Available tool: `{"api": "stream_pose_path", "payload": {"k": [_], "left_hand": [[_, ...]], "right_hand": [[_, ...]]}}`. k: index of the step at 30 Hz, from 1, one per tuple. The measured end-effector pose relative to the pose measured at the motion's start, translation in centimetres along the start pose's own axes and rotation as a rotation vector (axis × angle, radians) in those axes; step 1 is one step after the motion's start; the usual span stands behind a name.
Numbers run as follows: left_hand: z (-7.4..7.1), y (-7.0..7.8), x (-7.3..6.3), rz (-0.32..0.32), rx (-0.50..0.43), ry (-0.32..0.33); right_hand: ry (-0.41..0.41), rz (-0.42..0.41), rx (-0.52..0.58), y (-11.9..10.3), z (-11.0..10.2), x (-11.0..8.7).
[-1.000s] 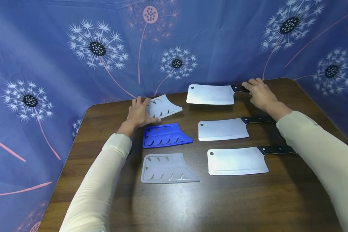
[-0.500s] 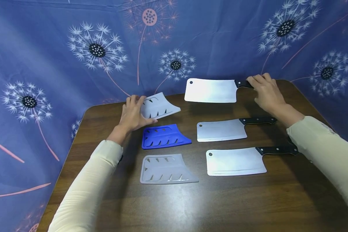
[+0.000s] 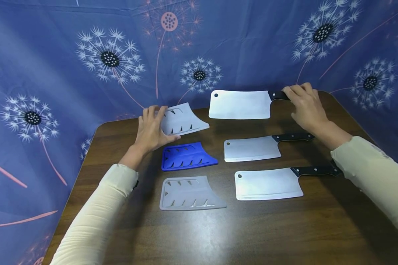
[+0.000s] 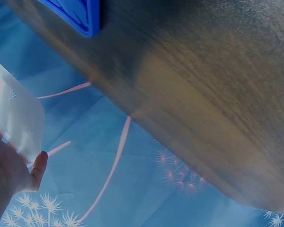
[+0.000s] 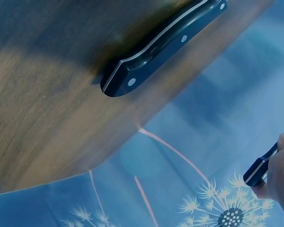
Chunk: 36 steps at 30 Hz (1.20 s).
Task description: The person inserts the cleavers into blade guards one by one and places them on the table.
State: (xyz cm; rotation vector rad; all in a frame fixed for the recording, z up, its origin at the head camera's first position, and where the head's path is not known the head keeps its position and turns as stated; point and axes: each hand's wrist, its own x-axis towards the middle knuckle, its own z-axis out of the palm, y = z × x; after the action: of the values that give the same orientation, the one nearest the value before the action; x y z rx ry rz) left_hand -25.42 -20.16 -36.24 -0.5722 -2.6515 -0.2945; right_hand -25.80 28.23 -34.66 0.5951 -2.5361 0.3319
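In the head view my left hand (image 3: 151,127) grips the white blade guard (image 3: 182,119) at its left end, thumb on the near edge, fingers on the far edge. The left wrist view shows that guard (image 4: 16,116) off the tabletop, partly cut off by the frame. My right hand (image 3: 306,106) holds a cleaver (image 3: 240,105) by its black handle, its blade facing the guard and raised above the table. A gap separates blade and guard. The handle's end (image 5: 255,174) shows in the right wrist view, and most of that hand is out of frame.
A blue blade guard (image 3: 189,156) and a pale translucent one (image 3: 190,193) lie nearer on the wooden table (image 3: 205,235). Two more cleavers rest to their right, a middle one (image 3: 252,149) and a near one (image 3: 268,184). A blue dandelion-print cloth (image 3: 252,48) hangs behind.
My right hand has raised the cleaver, and its blade has tilted to face the camera more. The left hand has shifted a little left and lifted the white blade guard.
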Motion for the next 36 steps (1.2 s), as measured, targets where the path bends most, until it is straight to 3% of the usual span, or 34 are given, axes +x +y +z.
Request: {"api": "stream_pose_path", "payload": {"k": [16, 36], "left_hand": [[-1.3, 0.9, -0.4, 0.089, 0.014, 0.146], [-2.2, 1.8, -0.4, 0.104, 0.018, 0.169]], "right_hand": [[0.109, -0.067, -0.011, -1.2, -2.1, -0.4], [0.127, -0.08, -0.012, -1.3, -3.1, -1.0]]}}
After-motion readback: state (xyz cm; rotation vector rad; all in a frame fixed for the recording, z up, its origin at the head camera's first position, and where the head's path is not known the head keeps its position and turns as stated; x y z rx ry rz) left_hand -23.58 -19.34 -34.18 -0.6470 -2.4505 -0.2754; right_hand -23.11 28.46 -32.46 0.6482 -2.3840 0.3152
